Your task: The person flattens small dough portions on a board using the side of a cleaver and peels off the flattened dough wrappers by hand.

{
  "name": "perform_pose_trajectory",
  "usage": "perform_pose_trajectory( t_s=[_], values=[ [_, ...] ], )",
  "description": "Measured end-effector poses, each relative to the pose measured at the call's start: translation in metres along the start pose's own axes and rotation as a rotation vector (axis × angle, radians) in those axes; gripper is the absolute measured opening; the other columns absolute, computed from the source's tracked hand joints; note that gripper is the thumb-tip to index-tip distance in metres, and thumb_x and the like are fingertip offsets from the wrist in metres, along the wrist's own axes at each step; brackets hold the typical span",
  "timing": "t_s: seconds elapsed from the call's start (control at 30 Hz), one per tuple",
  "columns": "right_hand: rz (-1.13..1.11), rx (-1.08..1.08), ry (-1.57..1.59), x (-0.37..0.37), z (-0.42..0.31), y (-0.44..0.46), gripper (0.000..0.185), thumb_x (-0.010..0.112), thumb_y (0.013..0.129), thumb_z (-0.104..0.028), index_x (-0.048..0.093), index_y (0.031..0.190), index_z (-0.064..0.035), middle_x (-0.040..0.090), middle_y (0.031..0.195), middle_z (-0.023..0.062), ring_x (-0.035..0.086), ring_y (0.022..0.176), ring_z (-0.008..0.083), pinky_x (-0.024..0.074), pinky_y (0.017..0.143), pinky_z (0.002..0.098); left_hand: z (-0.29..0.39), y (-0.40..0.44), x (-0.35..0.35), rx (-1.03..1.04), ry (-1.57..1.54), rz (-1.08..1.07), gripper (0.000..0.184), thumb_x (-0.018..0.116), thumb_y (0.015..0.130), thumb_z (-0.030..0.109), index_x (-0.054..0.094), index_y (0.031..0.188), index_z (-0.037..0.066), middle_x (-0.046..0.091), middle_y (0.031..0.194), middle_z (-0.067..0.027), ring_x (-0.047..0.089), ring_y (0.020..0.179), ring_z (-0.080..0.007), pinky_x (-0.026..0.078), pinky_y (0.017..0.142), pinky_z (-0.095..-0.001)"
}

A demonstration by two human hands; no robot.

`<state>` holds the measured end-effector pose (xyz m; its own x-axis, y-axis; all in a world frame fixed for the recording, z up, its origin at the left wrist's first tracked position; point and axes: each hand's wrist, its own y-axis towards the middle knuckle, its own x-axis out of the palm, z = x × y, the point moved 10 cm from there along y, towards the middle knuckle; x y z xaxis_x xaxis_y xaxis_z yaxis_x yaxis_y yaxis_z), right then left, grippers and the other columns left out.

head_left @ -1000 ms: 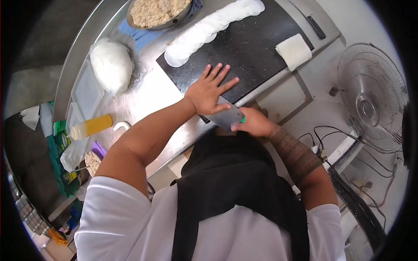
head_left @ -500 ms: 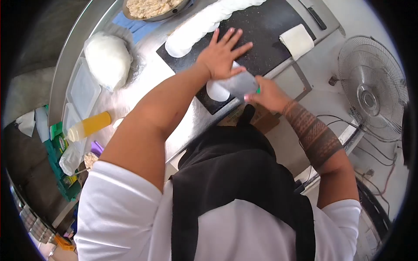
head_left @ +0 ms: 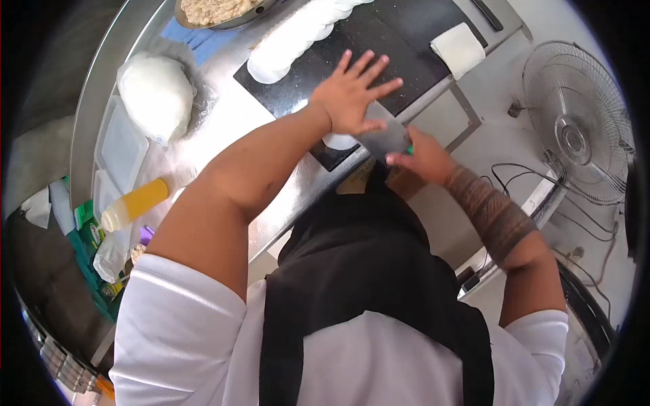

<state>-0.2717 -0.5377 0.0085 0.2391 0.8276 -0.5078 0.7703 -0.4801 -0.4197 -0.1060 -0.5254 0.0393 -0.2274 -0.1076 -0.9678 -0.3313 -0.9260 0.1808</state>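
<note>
Clock directions are taken from the centre of the view, with 12 o'clock pointing away from the person. The left hand, just past 12 o'clock, is spread wide, palm down, over a black board; its thumb overlaps the broad metal blade of a knife. Whether the palm presses on the blade cannot be told. The right hand, at 2 o'clock, is closed around the knife's handle, where a bit of green shows. A white disc shows partly on the board below the left wrist, beside the blade.

Toward 12 o'clock, a row of overlapping white rounds runs along the board's far side. A folded off-white cloth lies at the board's edge, between 1 and 2 o'clock. At 11 o'clock, a pan of chunky pale mixture sits by a blue cloth. A plastic-wrapped white mass rests at 10, and a bottle of yellow liquid lies at 9. A fan stands between 2 and 3.
</note>
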Motion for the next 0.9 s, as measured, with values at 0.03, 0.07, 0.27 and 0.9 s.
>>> perform_pose_trajectory(
  t_s=[0.03,0.07,0.27,0.9],
  values=[
    [-0.011,-0.015,-0.027,-0.01,-0.007,0.011,0.071,0.089,0.087,-0.042,0.062,0.134,0.0041,0.075,0.113,0.0256,0.073,0.109,0.0399,0.0555,0.096,0.0473,-0.01,0.004,-0.005,-0.015,0.028,0.029,0.094,0.058,0.093,0.078,0.035,0.171,0.032,0.024,0.178,-0.0206,0.023,0.163,-0.0469,0.017,0.129,-0.0703],
    [-0.024,-0.027,-0.052,-0.014,-0.015,0.018,0.069,0.088,0.088,-0.04,0.063,0.133,0.0042,0.075,0.112,0.0252,0.074,0.108,0.0391,0.0557,0.095,0.0471,-0.018,0.009,-0.012,-0.025,0.073,0.002,0.092,0.06,0.094,0.075,0.034,0.171,0.032,0.023,0.179,-0.0196,0.022,0.164,-0.0466,0.017,0.13,-0.0684],
    [-0.05,-0.002,0.068,0.027,-0.01,-0.004,0.066,0.089,0.087,-0.038,0.065,0.132,0.0034,0.075,0.12,0.0226,0.072,0.115,0.0338,0.0551,0.1,0.0446,0.0,-0.003,-0.017,0.179,-0.079,-0.022,0.098,0.066,0.092,0.068,0.028,0.173,0.03,0.019,0.179,-0.0223,0.02,0.165,-0.046,0.014,0.132,-0.0662],
    [-0.004,0.058,0.127,0.067,-0.017,-0.027,0.063,0.089,0.089,-0.035,0.065,0.135,0.0003,0.076,0.118,0.0186,0.072,0.111,0.0291,0.0548,0.1,0.044,0.018,-0.037,0.004,0.143,-0.129,-0.173,0.096,0.062,0.09,0.074,0.035,0.171,0.03,0.023,0.178,-0.0231,0.023,0.164,-0.0466,0.016,0.129,-0.0702]
  ],
)
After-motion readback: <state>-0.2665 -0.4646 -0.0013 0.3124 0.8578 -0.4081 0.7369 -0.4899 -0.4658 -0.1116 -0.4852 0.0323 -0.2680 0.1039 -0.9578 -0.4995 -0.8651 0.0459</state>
